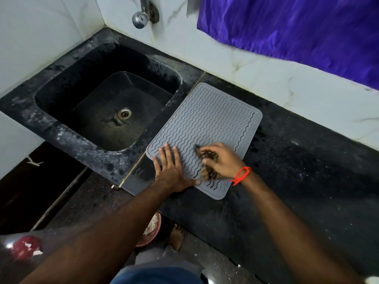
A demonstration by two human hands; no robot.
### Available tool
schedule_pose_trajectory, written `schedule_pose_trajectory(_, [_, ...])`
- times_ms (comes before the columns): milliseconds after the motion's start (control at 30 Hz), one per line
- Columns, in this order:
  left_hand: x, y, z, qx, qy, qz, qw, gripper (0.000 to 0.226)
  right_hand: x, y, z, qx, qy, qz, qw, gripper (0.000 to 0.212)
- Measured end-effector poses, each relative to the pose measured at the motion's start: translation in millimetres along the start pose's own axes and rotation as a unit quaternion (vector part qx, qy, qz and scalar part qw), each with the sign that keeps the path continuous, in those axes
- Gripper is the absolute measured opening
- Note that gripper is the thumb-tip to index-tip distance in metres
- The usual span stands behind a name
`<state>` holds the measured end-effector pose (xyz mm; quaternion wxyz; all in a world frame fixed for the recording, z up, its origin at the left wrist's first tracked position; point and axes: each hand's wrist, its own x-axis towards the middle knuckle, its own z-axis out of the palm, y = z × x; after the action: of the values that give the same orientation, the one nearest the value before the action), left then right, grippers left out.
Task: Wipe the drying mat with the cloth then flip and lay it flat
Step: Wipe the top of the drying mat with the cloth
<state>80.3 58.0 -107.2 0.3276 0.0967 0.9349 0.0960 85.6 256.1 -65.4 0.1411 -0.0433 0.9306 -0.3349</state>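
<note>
We stand at a black stone counter set against a white marble-patterned wall, with a purple cloth-like sheet hanging down the wall at the upper right. To the left the counter drops into a dark sink with a metal drain at its bottom, and a chrome tap pokes out of the wall above its far corner.

Just right of the sink, our grey drying mat lies flat on the counter, turned at an angle, its wavy ridged face up. Its left edge runs close beside the sink's rim, and its near corner points back toward us.

Our left hand lies open on the mat's near left part, fingers straight and spread, palm down, pressing it to the counter. Our right hand is over the mat's near right part, fingers curled round a small dark, crumpled cloth that sits against the ridges; the hand is slightly blurred. A red thread is tied round that wrist.

Below the counter edge we see a bare foot on the floor and, beside it, part of a pinkish bowl.
</note>
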Motion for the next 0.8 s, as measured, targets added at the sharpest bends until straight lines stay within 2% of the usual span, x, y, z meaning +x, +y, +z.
schedule_pose_trajectory(33, [0.4, 1.6, -0.5, 0.003, -0.004, -0.005, 1.0, 0.152, -1.7, -2.4, 6.4, -0.045, -0.048, -0.035, 0.997, 0.043])
schedule_pose_trajectory(100, [-0.6, 3.6, -3.2, 0.004, -0.016, -0.013, 1.0, 0.152, -5.8, -7.3, 20.7, -0.109, -0.088, -0.105, 0.985, 0.047])
schedule_pose_trajectory(267, [-1.9, 7.1, -7.7, 0.014, -0.049, -0.024, 0.998, 0.151, -2.6, -7.8, 30.7, -0.241, -0.082, -0.216, 0.943, 0.036])
schedule_pose_trajectory(367, [0.2, 6.3, -9.5, 0.019, -0.065, -0.027, 0.997, 0.152, 1.7, 0.4, 29.6, -0.271, -0.069, -0.262, 0.924, 0.033])
schedule_pose_trajectory(433, [2.2, 4.8, -10.6, 0.018, -0.078, -0.026, 0.996, 0.153, 10.2, 9.7, 22.3, -0.27, -0.048, -0.265, 0.925, 0.032])
schedule_pose_trajectory(600, [7.1, 3.6, -12.2, 0.0, -0.098, -0.021, 0.995, 0.156, 60.5, 39.1, -16.9, -0.232, 0.012, -0.205, 0.951, 0.028])
schedule_pose_trajectory(800, [7.5, 9.0, -18.6, 0.012, -0.134, -0.044, 0.99, 0.156, 117.0, 76.2, -67.5, -0.253, 0.034, -0.163, 0.953, 0.024])
